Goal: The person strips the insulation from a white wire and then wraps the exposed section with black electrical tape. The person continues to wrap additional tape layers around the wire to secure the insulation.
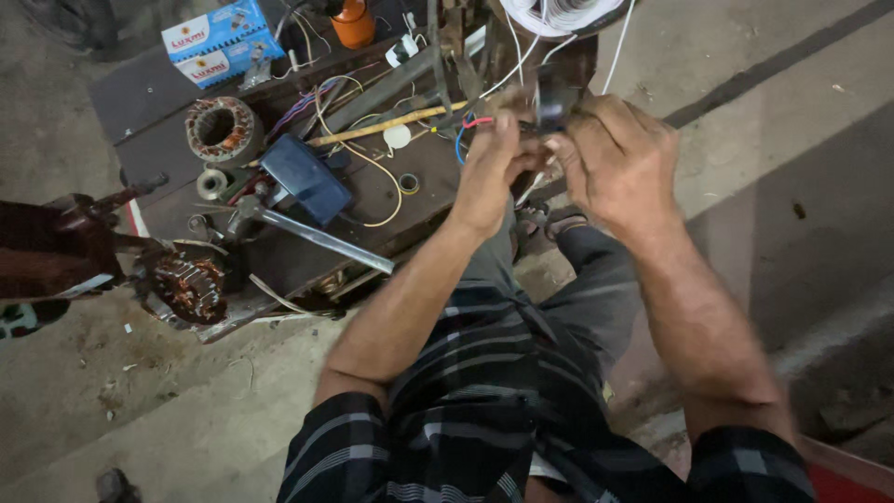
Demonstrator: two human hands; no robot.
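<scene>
Both hands meet above the far edge of the low, dark bench (168, 93). The left hand (489, 172) is curled, fingers pinching thin wires (470, 123), red and blue among them. The right hand (615, 158) is closed around a small dark part (551, 98), blurred, just beside the left fingertips. White wire (521, 51) runs up to a coil (559, 11). On the bench lie a stator (222, 129), a blue box (305, 177) and a metal bar (321, 238).
</scene>
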